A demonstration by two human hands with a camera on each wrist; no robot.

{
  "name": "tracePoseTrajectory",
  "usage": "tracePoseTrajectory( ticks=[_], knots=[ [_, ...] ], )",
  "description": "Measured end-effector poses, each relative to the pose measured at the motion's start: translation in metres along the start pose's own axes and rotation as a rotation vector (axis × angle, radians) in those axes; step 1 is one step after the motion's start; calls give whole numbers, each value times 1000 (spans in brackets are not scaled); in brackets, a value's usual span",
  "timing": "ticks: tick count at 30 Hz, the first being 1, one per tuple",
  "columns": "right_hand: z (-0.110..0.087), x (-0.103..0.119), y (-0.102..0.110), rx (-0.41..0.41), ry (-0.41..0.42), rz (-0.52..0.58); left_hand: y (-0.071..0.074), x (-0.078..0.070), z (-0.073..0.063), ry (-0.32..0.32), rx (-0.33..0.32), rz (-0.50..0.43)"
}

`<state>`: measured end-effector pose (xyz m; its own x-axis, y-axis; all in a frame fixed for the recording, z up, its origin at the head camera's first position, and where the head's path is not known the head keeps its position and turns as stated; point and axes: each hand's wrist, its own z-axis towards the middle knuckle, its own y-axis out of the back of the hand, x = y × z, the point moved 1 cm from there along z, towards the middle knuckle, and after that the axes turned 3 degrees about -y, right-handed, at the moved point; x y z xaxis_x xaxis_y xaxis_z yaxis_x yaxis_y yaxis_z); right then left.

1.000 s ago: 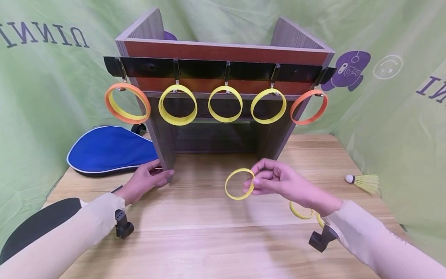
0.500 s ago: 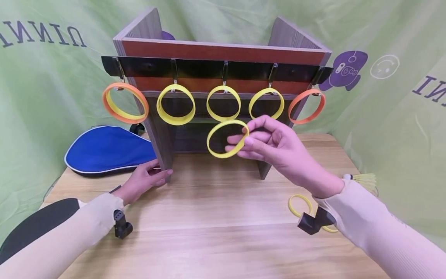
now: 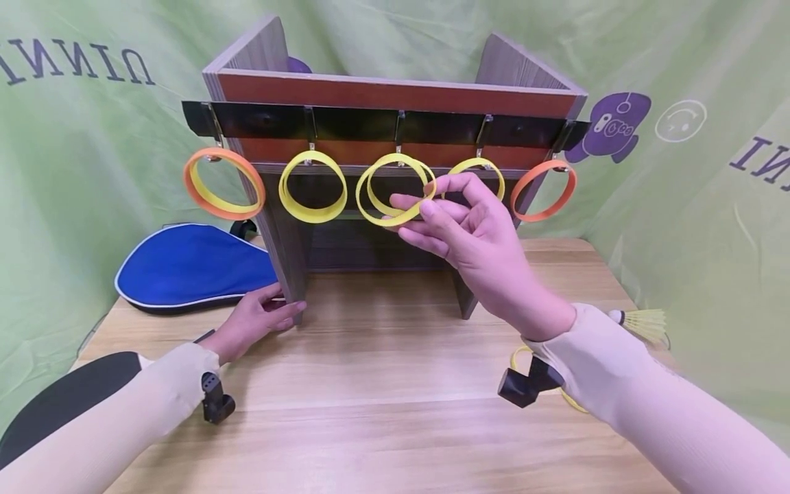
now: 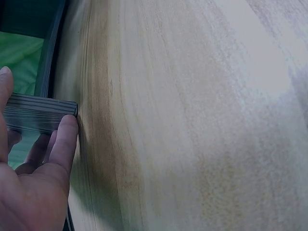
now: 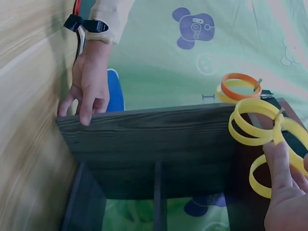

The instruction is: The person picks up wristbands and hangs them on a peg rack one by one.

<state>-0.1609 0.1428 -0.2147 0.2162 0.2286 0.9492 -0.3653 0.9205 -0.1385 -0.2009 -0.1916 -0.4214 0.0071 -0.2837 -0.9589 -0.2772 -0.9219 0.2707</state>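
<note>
My right hand point(image 3: 472, 223) pinches a yellow silicone wristband point(image 3: 358, 197) between thumb and fingers. It overlaps the yellow wristband on the middle hook point(image 3: 399, 152) in the head view, right in front of it. On either side, a yellow band point(image 3: 311, 217) and another yellow band point(image 3: 476, 162), partly hidden by my fingers, hang from hooks. The end hooks carry an orange-and-yellow pair point(image 3: 256, 185) at left and an orange band point(image 3: 543, 218) at right. My left hand point(image 3: 256, 321) grips the lower end of the wooden stand's side panel point(image 4: 43, 113), fingers on both sides.
A black strip point(image 3: 354, 127) with the hooks runs across the stand's red front board point(image 3: 395, 89). A blue paddle case point(image 3: 194, 264) lies at left, behind a black rounded object point(image 3: 68, 405). At right are a shuttlecock point(image 3: 642, 322) and loose yellow bands point(image 3: 575, 401), partly hidden by my forearm.
My right hand has lifted the yellow wristband from low over the table up to the middle hook. My left hand has kept its hold on the panel.
</note>
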Motion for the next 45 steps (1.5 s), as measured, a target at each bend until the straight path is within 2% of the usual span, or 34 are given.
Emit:
tracePoseTrajectory(
  ticks=[4, 10, 25, 37, 45],
  knots=[
    [3, -4, -2, -51, 12, -4, 1, 0, 1, 8, 0, 23],
    [7, -10, -3, -102, -19, -17, 2, 1, 1, 6, 6, 22],
    [3, -16, 1, -103, -85, -55, 2, 0, 0, 12, 7, 5],
    [-5, -19, 6, -30, -129, -237, 2, -1, 2, 25, 7, 4],
    [-17, -28, 28, 124, -196, -369, 2, 0, 1, 28, 4, -6]
  ],
)
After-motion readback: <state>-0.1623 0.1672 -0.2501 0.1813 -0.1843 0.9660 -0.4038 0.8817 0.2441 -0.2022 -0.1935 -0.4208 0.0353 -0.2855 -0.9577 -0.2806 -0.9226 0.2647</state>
